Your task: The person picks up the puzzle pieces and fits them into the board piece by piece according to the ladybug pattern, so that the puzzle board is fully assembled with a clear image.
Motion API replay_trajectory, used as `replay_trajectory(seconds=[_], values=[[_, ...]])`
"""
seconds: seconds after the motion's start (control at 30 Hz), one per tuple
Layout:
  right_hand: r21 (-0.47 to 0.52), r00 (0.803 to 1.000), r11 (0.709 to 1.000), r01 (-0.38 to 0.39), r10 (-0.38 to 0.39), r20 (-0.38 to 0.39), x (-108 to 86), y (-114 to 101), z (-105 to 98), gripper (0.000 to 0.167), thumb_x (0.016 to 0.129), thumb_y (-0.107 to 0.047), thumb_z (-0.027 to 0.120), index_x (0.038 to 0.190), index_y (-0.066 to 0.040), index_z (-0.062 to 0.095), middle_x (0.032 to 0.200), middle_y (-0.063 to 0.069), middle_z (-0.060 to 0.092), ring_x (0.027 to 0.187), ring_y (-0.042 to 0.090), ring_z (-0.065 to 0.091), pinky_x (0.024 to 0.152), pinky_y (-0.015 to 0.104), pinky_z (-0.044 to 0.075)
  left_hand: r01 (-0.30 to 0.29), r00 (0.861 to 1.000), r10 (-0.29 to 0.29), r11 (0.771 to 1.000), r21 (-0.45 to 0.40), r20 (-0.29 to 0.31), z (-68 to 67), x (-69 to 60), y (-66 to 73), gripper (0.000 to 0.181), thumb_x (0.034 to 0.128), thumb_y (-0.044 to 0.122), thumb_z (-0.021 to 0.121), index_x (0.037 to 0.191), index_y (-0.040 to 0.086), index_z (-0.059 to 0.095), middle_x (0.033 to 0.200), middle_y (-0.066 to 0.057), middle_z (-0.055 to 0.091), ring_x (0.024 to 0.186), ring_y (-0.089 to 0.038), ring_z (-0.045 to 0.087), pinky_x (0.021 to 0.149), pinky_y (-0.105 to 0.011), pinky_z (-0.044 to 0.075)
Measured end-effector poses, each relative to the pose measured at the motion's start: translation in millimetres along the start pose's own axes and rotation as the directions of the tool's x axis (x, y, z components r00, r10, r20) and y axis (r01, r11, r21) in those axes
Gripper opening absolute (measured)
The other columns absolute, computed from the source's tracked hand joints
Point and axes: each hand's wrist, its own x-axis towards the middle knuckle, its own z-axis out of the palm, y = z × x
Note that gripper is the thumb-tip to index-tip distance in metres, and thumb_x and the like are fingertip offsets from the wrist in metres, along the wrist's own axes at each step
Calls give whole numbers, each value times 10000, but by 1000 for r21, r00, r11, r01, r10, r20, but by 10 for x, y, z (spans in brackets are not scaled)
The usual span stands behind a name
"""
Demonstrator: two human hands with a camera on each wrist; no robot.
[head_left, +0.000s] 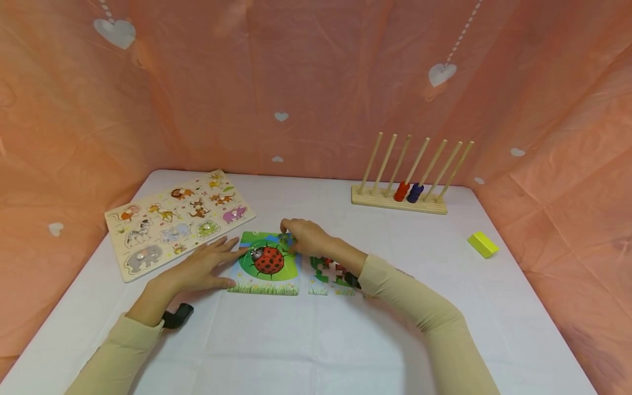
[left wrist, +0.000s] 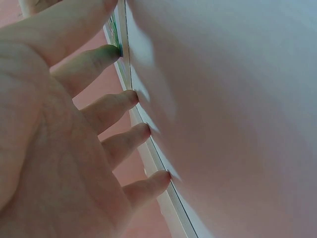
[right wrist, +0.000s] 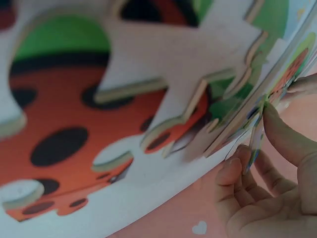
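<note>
A ladybug picture board (head_left: pixel 269 262) lies flat on the white table in the head view. My left hand (head_left: pixel 202 267) rests at its left side, fingers spread, with index finger and thumb at the edge. The left wrist view shows that left hand (left wrist: pixel 59 134) with its fingertips down on the surface. Over the board's upper right corner, my right hand (head_left: pixel 311 237) pinches a small jigsaw piece (right wrist: pixel 255 146), seen best in the right wrist view. Several loose ladybug jigsaw pieces (head_left: pixel 318 272) lie right of the board, partly hidden under my right forearm.
An animal peg puzzle board (head_left: pixel 182 219) lies at the back left, close to my left fingers. A wooden peg stand (head_left: pixel 367 197) with red and blue beads stands at the back right. Near the right edge is a yellow block (head_left: pixel 483 244). A pink curtain (head_left: pixel 316 88) encloses the table.
</note>
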Motion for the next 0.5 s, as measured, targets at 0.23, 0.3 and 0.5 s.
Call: replay_trajectory(seconds=[0.23,0.3,0.5], values=[[-46,1000,999,1,-2,-31,-19,-1,50,496,826,-182,836,1225,-49,574,1105,108,564,840,189,547,693,312,486,6,1000,-6,1000,-1,4,1,5,2,742,836,357,794,1446,42,515,1529,-316,334,1386,-594,242,1018,-796,208],[-72,999,997,-1,-2,-38,-24,-4,52,503,821,-219,840,1221,-54,582,1078,96,558,831,185,539,665,301,471,7,1000,-7,1000,-1,5,1,5,0,742,836,356,794,1447,41,513,1530,-316,332,1386,-593,241,1020,-795,207],[-146,999,989,-18,13,-39,-23,-19,64,524,816,-327,831,1215,-74,605,1040,64,579,912,203,544,669,301,463,8,1000,-8,1000,0,5,-1,6,0,745,834,365,793,1447,45,515,1531,-312,335,1388,-589,242,1021,-793,210]])
